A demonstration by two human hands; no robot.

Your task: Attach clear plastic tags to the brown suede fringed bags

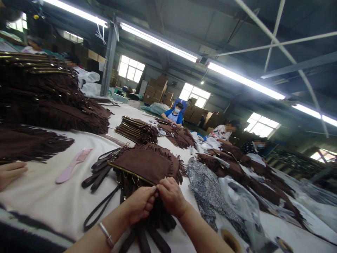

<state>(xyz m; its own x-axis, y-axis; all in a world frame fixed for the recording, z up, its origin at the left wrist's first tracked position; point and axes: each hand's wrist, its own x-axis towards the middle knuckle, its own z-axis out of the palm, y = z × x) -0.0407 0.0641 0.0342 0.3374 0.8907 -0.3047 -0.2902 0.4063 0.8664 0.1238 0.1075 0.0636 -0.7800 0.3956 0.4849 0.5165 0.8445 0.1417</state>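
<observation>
A dark brown fringed bag (144, 163) with a gold zip along its near edge lies on top of a pile of similar bags. At the zip's right end, my right hand (171, 195) is closed on the bag's corner. My left hand (142, 203), with a silver bangle on its wrist, is closed just beside it, thumb touching the right fingers. What the left fingers pinch is hidden. Brown wrist straps (101, 168) spread out from the pile's left side, and more hang below my hands.
A pink comb (73, 167) lies on the white-covered table (50, 196). Another person's hand (12, 172) is at the left edge, near tall stacks of brown bags (50, 102). To the right lie a grey patterned cloth (207, 189) and clear plastic (239, 200). Co-workers sit farther back.
</observation>
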